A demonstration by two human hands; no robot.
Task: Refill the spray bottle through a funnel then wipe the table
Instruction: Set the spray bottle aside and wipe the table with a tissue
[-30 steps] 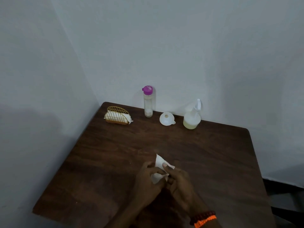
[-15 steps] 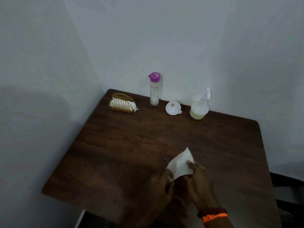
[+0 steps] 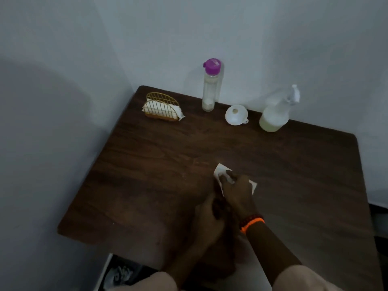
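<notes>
We see the dark wood desk carrying 4 items along its far edge. The spray bottle stands upright at far right, capped and partly full of pale liquid. The tall bottle with the purple cap stands well left of it, with the white funnel lying between them and the wire napkin holder furthest left.

The right hand presses a white tissue flat on the desk, fingers curled over it. The left hand sits just beside it with fingers curled; we cannot tell whether it holds anything.

Risk: a thin tissue may tear or bunch when dragged. A long forward stroke could tip the funnel or either bottle.
</notes>
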